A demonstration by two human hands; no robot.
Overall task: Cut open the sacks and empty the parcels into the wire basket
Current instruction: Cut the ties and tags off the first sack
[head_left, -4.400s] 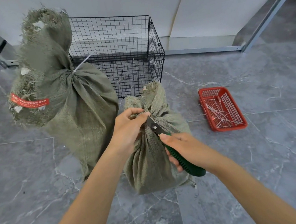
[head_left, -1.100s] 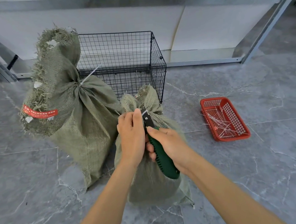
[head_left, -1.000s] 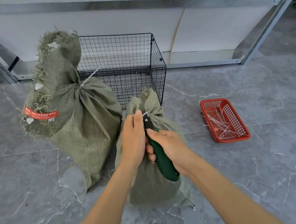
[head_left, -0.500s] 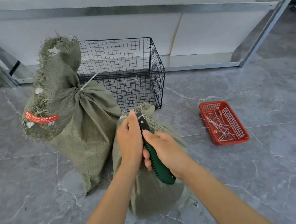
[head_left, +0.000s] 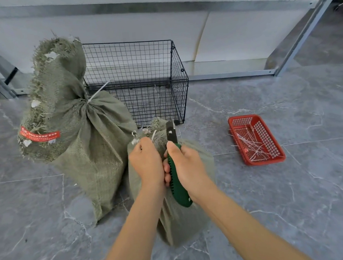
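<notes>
Two green woven sacks stand on the floor. The small sack (head_left: 182, 219) is right in front of me. My left hand (head_left: 146, 164) grips its gathered neck, where a white zip tie end sticks up beside my fingers. My right hand (head_left: 188, 166) holds a green utility knife (head_left: 178, 184) with its blade pointing up beside the neck. The large sack (head_left: 91, 142), tied with a white zip tie and bearing a red label, stands to the left. Behind both sits the black wire basket (head_left: 178, 76), with no parcels visible in it.
A red plastic tray (head_left: 274, 155) holding several cut white zip ties lies on the grey marble floor to the right. A metal shelf frame (head_left: 307, 22) and white wall panels run along the back.
The view has risen and pulled back. My left hand has curled tighter round the small sack's neck, and the knife blade has come up beside the neck's top.
</notes>
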